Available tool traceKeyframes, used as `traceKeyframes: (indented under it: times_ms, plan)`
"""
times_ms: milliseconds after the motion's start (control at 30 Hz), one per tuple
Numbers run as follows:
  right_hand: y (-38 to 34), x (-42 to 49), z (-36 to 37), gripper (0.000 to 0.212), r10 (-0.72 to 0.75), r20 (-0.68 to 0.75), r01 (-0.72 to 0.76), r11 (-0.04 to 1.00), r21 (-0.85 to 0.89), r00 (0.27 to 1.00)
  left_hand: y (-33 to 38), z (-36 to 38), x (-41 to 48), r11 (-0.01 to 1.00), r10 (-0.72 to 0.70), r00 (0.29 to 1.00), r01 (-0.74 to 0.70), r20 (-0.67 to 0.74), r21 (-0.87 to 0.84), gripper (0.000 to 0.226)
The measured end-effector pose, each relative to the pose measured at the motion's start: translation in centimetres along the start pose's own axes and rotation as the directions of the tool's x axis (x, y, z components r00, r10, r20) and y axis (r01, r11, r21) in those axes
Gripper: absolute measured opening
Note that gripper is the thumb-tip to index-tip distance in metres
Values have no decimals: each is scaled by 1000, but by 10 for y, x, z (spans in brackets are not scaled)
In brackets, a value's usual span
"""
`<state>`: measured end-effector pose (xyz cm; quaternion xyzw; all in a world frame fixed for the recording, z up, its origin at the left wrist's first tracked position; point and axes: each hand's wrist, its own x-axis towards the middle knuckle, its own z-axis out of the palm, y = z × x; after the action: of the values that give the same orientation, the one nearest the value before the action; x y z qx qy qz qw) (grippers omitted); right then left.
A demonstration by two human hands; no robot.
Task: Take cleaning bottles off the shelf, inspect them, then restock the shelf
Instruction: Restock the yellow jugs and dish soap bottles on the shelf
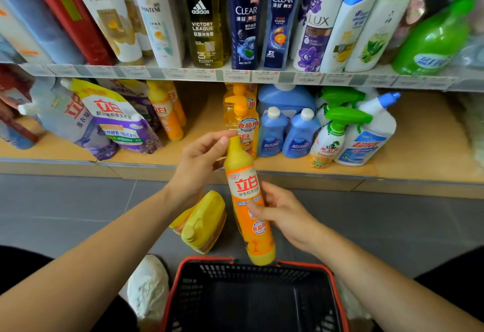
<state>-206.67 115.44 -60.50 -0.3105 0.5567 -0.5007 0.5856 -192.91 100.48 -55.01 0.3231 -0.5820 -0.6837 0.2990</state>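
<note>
Shelf (pixel 78 168) behind: left grip (pixel 199 165) pinches bottle (pixel 244 183) top, right grip (pixel 284 212) its middle.

Both hands hold a tall orange bottle (pixel 247 200) upright above a black basket (pixel 251 297): the left hand (pixel 199 164) pinches its cap, the right hand (pixel 280 211) grips its label. Two yellow jugs (pixel 204 223) lie on the floor below the lower shelf (pixel 392 172).
</note>
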Motion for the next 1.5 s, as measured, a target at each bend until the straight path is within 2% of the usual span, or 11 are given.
traceKeyframes:
  times_ms: [167, 267, 333, 400, 533, 633, 733, 867, 1200, 1333, 1500]
  plan:
    - [0, -1, 4, 48, 34, 109, -49, 989, 141, 993, 2, 1, -4, 989, -112, 991, 118, 73, -87, 41]
    - [-2, -1, 1, 48, 40, 130, -62, 983, 170, 991, 5, 4, -9, 973, -174, 972, 195, 159, -125, 38]
    - [-4, -1, 2, 47, 49, 143, -77, 977, 199, 988, 8, 5, -11, 977, -151, 971, 175, 183, -120, 36]
    - [-6, -1, 5, 51, 36, 109, -52, 988, 148, 993, 10, 8, -14, 985, -104, 982, 123, 157, -122, 36]
    - [-4, 2, 13, 63, -142, -132, 129, 987, -99, 981, 13, 18, -20, 997, -23, 999, 26, 36, -71, 41]
    - [-3, 1, 16, 53, -260, -244, 233, 963, -135, 934, 19, 24, -25, 994, 103, 995, -102, -18, 32, 40]
    - [-5, 1, 17, 43, -261, -210, 258, 965, -41, 942, 27, 23, -26, 982, 172, 985, -173, 18, 83, 37]
    - [-5, 0, 16, 44, -200, -183, 210, 977, 38, 963, 26, 20, -23, 992, 111, 993, -113, 49, 49, 28]
    - [-5, -2, 15, 47, -164, -162, 168, 986, 14, 973, 22, 16, -20, 998, 59, 998, -58, -33, 30, 27]
    - [-4, -1, 14, 56, -151, -161, 154, 988, 8, 975, 21, 15, -19, 998, 64, 998, -64, -21, 27, 24]
    - [-6, -2, 13, 52, -151, -160, 155, 988, 13, 975, 21, 13, -21, 997, 80, 996, -80, 39, 10, 35]
